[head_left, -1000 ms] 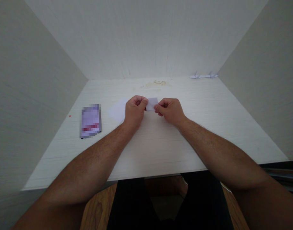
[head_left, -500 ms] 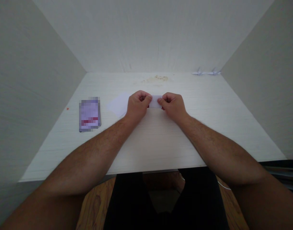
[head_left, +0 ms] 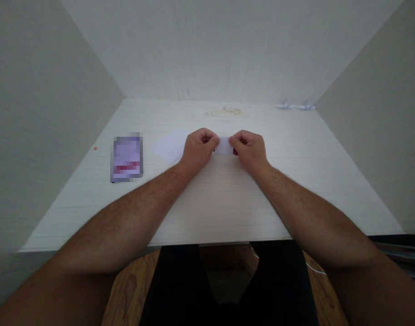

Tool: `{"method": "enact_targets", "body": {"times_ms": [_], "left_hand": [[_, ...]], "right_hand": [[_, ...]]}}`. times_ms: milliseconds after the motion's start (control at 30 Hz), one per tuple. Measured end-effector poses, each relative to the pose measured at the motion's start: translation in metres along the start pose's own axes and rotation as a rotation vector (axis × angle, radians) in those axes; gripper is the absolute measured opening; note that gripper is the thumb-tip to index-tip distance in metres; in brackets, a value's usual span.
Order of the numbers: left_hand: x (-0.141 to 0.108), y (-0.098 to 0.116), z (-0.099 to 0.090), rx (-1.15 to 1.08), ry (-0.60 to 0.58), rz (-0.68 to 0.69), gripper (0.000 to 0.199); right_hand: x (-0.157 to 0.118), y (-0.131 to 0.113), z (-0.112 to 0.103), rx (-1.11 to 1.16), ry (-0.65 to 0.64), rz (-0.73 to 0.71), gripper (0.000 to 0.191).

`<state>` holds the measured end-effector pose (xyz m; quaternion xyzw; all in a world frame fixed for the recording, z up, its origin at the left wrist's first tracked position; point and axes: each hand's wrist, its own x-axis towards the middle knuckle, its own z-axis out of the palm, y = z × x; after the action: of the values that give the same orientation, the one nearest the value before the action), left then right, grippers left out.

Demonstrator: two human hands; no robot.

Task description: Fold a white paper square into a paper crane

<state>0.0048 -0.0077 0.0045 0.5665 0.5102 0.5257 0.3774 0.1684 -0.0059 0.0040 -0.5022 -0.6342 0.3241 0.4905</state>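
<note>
A small white piece of paper (head_left: 224,146) spans the gap between my hands over the middle of the table. My left hand (head_left: 201,147) pinches its left end between thumb and bent fingers. Its right end is pinched in the same way by my right hand (head_left: 250,148). White sheets (head_left: 169,145) lie on the table just left of my left hand, partly hidden behind it.
Farther left on the white table (head_left: 221,203) lies a purple-white blurred rectangular object (head_left: 126,157), with a small orange spot (head_left: 95,148) beside it. Folded white paper shapes (head_left: 296,107) rest at the back right. Walls enclose the back and both sides.
The view has shifted slightly. My right thumb has moved outward from the paper's middle to its right end, so more of the paper shows. Both hands still grip it.
</note>
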Motion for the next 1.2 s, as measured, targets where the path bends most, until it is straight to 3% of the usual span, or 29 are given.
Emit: {"method": "enact_targets", "body": {"times_ms": [200, 433, 667, 867, 1200], "left_hand": [[0.002, -0.005, 0.000, -0.046, -0.018, -0.014, 0.010], [0.003, -0.004, 0.000, -0.131, 0.005, -0.048, 0.013], [0.005, -0.007, 0.001, -0.089, 0.025, -0.036, 0.012], [0.004, -0.007, 0.001, 0.023, -0.025, -0.011, 0.013], [0.006, -0.005, 0.002, 0.006, 0.032, -0.036, 0.015]], "right_hand": [[0.000, 0.000, 0.001, 0.027, 0.008, 0.018, 0.022], [0.000, 0.005, 0.002, 0.101, -0.180, 0.136, 0.024], [0.002, 0.008, 0.003, 0.166, -0.050, 0.143, 0.021], [0.006, 0.012, 0.003, 0.198, 0.056, 0.124, 0.022], [0.005, 0.013, 0.004, 0.242, 0.061, 0.118, 0.036]]}}
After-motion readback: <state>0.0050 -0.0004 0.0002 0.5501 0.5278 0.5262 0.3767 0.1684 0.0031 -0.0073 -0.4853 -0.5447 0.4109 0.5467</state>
